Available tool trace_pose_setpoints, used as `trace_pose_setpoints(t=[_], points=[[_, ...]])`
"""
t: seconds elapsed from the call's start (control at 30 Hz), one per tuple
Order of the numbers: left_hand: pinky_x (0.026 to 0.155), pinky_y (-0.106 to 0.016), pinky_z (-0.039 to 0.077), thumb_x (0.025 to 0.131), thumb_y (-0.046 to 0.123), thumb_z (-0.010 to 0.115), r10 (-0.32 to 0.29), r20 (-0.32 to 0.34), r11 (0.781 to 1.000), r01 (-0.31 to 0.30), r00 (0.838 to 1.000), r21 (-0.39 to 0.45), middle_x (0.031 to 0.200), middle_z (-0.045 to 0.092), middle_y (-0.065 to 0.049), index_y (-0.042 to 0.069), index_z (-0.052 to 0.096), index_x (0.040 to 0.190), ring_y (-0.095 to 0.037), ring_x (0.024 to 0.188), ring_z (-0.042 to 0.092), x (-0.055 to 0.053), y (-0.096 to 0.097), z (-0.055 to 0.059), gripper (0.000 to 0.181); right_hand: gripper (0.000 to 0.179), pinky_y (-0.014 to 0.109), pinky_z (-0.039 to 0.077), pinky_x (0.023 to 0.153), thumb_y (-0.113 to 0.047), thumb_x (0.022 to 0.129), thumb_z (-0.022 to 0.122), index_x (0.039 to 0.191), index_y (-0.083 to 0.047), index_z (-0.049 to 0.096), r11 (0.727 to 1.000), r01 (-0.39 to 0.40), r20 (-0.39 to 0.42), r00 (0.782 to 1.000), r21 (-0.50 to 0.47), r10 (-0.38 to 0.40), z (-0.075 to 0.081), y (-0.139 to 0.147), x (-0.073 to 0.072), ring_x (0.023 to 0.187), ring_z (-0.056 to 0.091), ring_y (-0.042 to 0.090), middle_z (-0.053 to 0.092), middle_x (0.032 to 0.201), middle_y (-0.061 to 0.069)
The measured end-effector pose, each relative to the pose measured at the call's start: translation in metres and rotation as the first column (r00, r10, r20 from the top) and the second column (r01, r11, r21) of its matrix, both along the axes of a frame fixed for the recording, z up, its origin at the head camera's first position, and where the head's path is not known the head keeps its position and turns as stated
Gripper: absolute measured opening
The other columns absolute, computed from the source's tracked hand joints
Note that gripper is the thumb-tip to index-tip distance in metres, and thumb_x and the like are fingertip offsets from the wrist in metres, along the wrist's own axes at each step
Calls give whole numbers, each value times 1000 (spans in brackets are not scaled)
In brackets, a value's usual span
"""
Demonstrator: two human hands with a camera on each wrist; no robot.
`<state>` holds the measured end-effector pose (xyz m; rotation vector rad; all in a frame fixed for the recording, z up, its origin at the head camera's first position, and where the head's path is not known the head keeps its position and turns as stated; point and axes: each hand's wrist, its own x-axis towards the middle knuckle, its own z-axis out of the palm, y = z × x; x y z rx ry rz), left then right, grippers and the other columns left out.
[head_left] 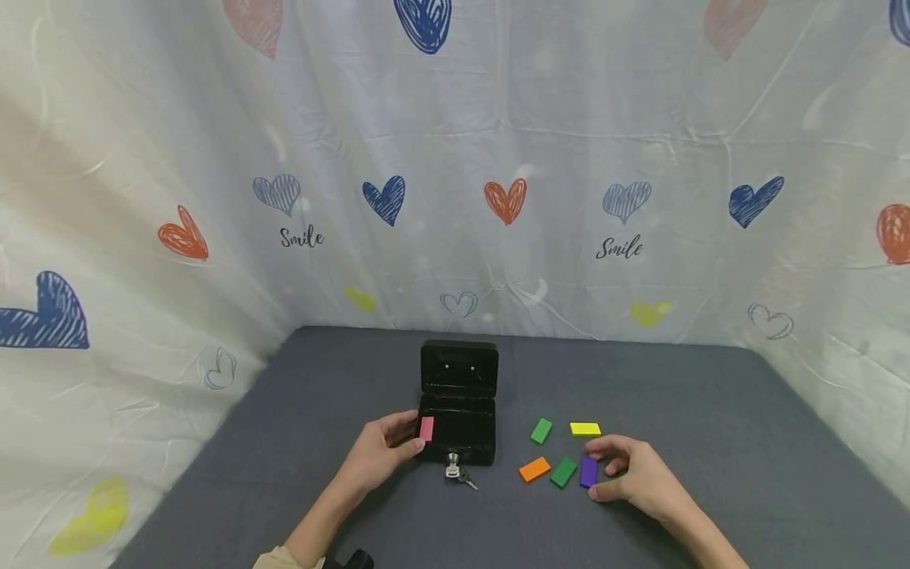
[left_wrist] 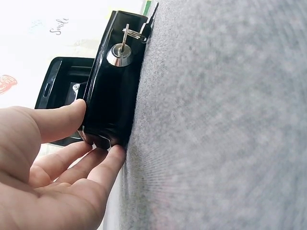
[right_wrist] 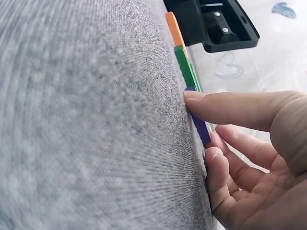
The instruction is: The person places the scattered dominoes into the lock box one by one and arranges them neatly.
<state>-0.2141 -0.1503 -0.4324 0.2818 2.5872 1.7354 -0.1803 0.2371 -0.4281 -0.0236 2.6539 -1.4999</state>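
Observation:
A black cash box (head_left: 464,452) stands with its lid raised, and a pink block (head_left: 426,429) lies inside at its left. My left hand (head_left: 377,452) holds the box's front left corner, thumb at the rim and fingers against the side (left_wrist: 62,163). A key sits in the front lock (left_wrist: 120,55), with a second key hanging from it. On the cloth to the right, my right hand (head_left: 636,478) pinches a purple block (head_left: 588,472) between thumb and fingers. In the right wrist view the thumb (right_wrist: 230,108) covers part of that block.
Left of the purple block lie a green block (head_left: 564,472) and an orange one (head_left: 535,469). Farther back are another green block (head_left: 541,431) and a yellow block (head_left: 585,429). Grey cloth (head_left: 640,379) covers the table, and a white curtain (head_left: 554,261) with printed hearts hangs behind.

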Motion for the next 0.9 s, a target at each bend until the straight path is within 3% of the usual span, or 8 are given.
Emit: trace_pose_setpoints(t=[0.4, 0.9], points=[[98, -50, 45, 90, 8, 73, 0, -2, 1000, 0, 1000, 2, 135, 56, -21, -5, 54, 136, -38, 125, 51, 1, 2, 1, 52, 61, 29, 50, 60, 0, 60, 91, 115, 3, 65, 999, -34, -43, 999, -25, 33, 2, 3, 3, 81, 56, 23, 67, 104, 9], [98, -51, 45, 90, 10, 73, -9, -22, 1000, 9, 1000, -16, 134, 56, -20, -4, 54, 136, -37, 124, 52, -1, -1, -2, 52, 60, 33, 52, 68, -10, 65, 92, 119, -2, 65, 996, 86, -77, 993, -14, -87, 17, -2, 10, 96, 59, 24, 65, 111, 7]])
